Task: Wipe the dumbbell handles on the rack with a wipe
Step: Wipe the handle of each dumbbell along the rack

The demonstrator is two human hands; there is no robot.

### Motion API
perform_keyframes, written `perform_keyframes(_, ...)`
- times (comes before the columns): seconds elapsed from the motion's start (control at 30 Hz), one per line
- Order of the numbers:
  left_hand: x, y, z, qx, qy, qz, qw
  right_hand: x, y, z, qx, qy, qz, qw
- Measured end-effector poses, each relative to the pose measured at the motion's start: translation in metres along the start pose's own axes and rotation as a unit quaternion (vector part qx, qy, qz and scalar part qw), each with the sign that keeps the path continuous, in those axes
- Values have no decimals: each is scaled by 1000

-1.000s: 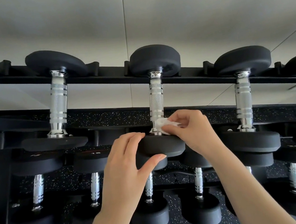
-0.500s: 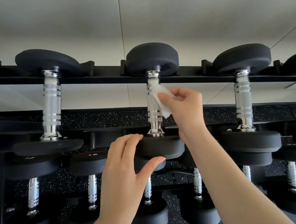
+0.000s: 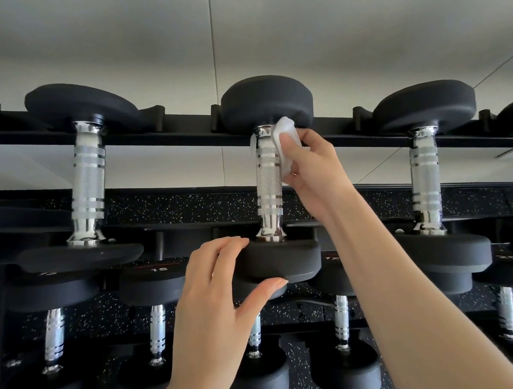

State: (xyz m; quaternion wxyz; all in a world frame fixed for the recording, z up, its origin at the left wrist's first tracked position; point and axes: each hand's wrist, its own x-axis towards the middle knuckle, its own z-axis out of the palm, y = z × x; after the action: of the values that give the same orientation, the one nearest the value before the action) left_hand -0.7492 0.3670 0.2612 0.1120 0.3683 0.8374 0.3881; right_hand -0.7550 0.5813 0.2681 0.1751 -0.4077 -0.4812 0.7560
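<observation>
A black dumbbell with a knurled chrome handle (image 3: 269,185) lies across the top tier of the black rack (image 3: 360,136), in the middle of the view. My right hand (image 3: 313,171) presses a white wipe (image 3: 286,135) against the far end of that handle, just under the far head. My left hand (image 3: 217,298) grips the near black head (image 3: 289,263) of the same dumbbell, fingers on top and thumb below. Two more chrome handles stand on the same tier, one to the left (image 3: 87,187) and one to the right (image 3: 425,177).
Lower tiers hold several more black dumbbells with chrome handles (image 3: 158,334), one marked 15. Behind the rack is speckled black flooring (image 3: 182,202) and a pale wall (image 3: 288,21). The rack's rails run close above and below the handle.
My right hand has slid the wipe along the middle handle, from its near end by the front head to its far end. My left hand has kept its grip on the near head.
</observation>
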Motion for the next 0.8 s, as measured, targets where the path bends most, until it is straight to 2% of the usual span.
perform_keyframes(0.13, 0, 0, 1, -5, 0, 1, 1000, 6, 6, -7, 111, -86, 59, 988)
perform_keyframes(0.27, 0, -1, 2, -8, 0, 0, 1000, 6, 13, -12, 126, -127, 83, 980)
perform_keyframes(0.6, 0, 0, 1, -10, 2, 0, 1000, -25, 27, -29, 62, -177, 109, 976)
perform_keyframes(0.8, 0, 0, 1, -19, 0, -2, 1000, -44, 21, -36, -107, -152, 115, 976)
